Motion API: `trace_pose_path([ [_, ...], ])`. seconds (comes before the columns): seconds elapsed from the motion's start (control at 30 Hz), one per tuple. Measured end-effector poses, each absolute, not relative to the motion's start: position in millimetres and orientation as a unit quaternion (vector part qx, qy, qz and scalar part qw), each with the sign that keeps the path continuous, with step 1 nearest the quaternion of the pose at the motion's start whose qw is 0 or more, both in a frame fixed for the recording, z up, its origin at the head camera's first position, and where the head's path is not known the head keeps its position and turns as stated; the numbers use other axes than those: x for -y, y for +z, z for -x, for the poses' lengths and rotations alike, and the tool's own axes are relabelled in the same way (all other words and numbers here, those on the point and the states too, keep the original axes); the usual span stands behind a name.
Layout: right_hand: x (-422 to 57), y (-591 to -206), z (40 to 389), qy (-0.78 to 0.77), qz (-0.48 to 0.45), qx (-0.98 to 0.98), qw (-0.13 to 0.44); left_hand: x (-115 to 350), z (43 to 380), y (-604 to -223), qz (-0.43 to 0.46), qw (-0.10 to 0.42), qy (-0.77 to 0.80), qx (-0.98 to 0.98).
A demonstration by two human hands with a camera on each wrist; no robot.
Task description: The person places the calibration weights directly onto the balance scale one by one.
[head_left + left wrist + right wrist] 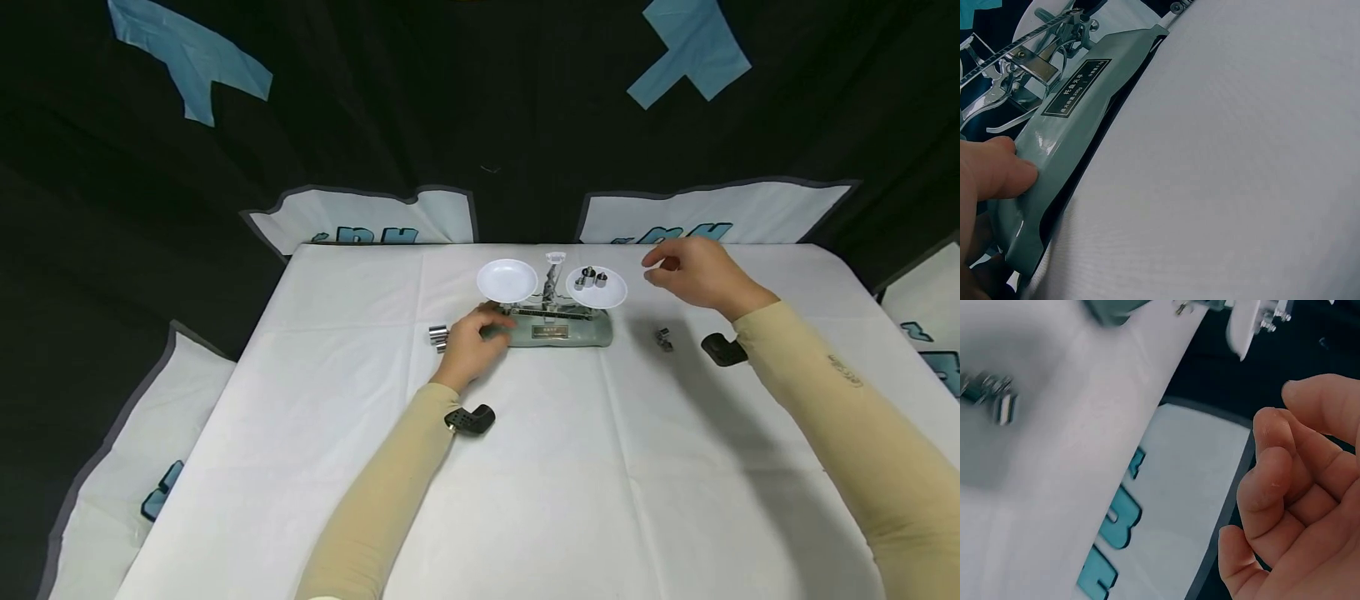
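A green balance scale stands on the white table with two white pans. My left hand grips the left end of its base. In the left wrist view the thumb lies on the green casing, and the other fingers are mostly hidden. Nothing lies on the left pan. Several small metal weights stand on the right pan. My right hand hovers to the right of that pan, its fingers loosely bent and holding nothing, as the right wrist view shows.
Several small weights lie on the table below the right hand. Larger metal cylinders are beside the left hand, partly hidden by it. A dark curtain hangs behind the table's far edge.
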State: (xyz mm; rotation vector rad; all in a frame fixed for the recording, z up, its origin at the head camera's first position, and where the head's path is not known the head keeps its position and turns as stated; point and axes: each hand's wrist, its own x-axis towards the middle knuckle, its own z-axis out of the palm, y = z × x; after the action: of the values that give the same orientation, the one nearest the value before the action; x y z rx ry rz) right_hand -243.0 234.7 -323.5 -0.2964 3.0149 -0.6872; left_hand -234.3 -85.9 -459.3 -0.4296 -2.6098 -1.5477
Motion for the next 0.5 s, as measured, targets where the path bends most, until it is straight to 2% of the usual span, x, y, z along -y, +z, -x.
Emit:
trace_pose_path([
  [0.5,-265.4,-342.6,233.0,-0.221,0.071,-0.971,0.051,86.3,235.0,-459.4,0.144,0.044,-0.5,0.853],
])
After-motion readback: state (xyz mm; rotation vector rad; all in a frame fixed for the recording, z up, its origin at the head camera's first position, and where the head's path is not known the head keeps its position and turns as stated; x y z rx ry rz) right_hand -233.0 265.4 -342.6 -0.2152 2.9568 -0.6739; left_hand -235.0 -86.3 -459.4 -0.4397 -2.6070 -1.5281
